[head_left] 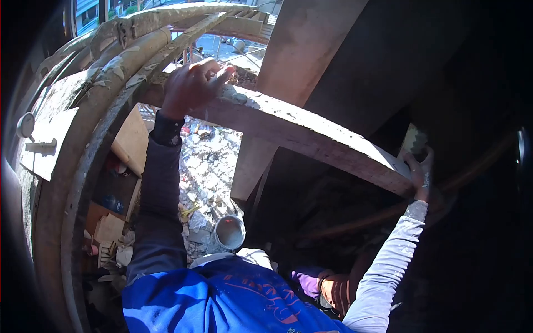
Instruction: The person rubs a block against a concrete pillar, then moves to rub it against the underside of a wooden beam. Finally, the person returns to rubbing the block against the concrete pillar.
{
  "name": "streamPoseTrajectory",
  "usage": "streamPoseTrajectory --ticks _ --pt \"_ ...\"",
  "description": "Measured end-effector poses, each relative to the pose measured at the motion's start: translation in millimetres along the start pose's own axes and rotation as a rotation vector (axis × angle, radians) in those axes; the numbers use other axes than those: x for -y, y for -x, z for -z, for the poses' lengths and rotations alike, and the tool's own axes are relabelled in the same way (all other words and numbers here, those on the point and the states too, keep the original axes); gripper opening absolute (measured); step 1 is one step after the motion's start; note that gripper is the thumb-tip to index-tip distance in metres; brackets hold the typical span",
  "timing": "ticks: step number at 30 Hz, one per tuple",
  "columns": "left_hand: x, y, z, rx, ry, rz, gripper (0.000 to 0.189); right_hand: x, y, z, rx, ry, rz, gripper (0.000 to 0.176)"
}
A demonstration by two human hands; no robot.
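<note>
A long, narrow beam [311, 136] with a rough, pale top face slopes down from upper left to right. My left hand [191, 89] is by its upper left part, fingers curled together; what they hold is hidden. At the beam's lower right end is my right hand [420, 173], closed on a flat pale piece [413, 140] with greenish-grey patches, which points upward beside the beam end. The right hand and its light sleeve have whitish smears. A dark sleeve covers the left arm.
Curved pipes and rails [83, 150] run along the left, beside a white board [51, 144]. A wide slanting plank [302, 47] passes behind the beam. Below are rubble [205, 161], a bucket [229, 232] and wooden pieces [108, 227]. Purple and striped cloth [336, 291] shows low down.
</note>
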State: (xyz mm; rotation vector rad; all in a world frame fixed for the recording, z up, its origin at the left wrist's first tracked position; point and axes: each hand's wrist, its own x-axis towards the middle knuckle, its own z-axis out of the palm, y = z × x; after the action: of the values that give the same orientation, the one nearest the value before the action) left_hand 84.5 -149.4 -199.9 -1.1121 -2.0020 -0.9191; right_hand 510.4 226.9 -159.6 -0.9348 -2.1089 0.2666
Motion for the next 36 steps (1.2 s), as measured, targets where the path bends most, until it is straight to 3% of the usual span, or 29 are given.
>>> streamPoseTrajectory --ticks 2,4,5,6,7,8,9,13,16,24,30,33,36 --pt "19 2 -11 -0.186 -0.286 -0.483 0.037 -1 3 -1 -0.024 0.010 0.004 0.077" --pt "1 1 -1 -0.056 -0.039 -0.041 0.033 -3 1 -4 -0.020 -0.053 -0.004 0.078" --pt "23 4 -17 -0.119 -0.056 -0.200 0.031 2 4 -4 -0.032 -0.052 0.002 0.079" --pt "13 1 -11 -0.114 0.035 -0.241 0.031 7 6 -3 -0.054 -0.043 -0.009 0.079" --pt "23 2 -13 0.012 -0.083 -0.146 0.031 -3 4 -7 -0.095 -0.036 0.005 0.082" --pt "10 -4 -2 0.134 -0.035 -0.053 0.031 14 8 -1 -0.091 0.023 -0.034 0.082" --pt "7 -3 -6 0.130 0.146 0.049 0.033 3 7 -6 -0.132 0.036 0.011 0.079" --pt "32 -9 -9 0.238 0.113 -0.062 0.037 -5 4 -16 -0.121 0.071 -0.053 0.083" --pt "50 -4 -15 0.188 0.008 -0.215 0.038 9 13 -7 -0.116 0.112 -0.099 0.084" --pt "26 -8 -9 0.194 0.143 0.105 0.047 13 13 -2 -0.071 0.047 -0.190 0.089" --pt "14 -9 0 0.258 0.069 0.093 0.051 11 6 -12 -0.084 0.008 -0.174 0.103" --pt "20 -14 -2 0.272 0.048 0.086 0.053 17 8 8 0.133 -0.013 -0.260 0.110" --pt "17 -9 -9 0.208 0.154 0.182 0.055 6 4 -12 -0.001 -0.004 -0.207 0.110"
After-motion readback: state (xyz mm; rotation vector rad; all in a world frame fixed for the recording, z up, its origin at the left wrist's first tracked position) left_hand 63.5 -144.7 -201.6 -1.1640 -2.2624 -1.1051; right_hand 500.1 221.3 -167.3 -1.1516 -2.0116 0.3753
